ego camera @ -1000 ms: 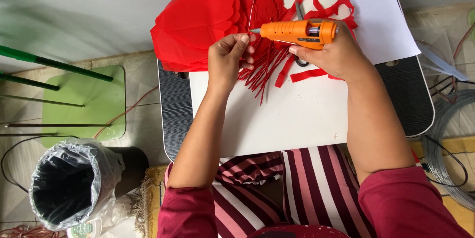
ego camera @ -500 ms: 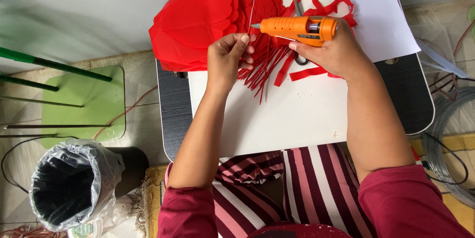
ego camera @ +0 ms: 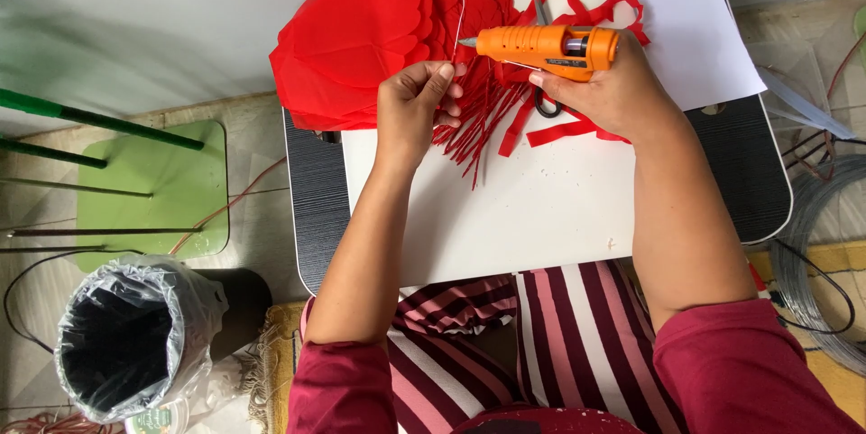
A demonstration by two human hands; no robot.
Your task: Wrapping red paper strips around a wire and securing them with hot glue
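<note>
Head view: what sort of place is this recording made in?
Probably a home craft corner rather than a workshop. The person sits at a small table topped with a white board, right hand gripping an orange glue gun over red paper decoration; a lined bin and green stool stand on the floor.

Two hands (ego camera: 424, 105), one glue gun (ego camera: 541, 44), one bin (ego camera: 122, 339).
</note>
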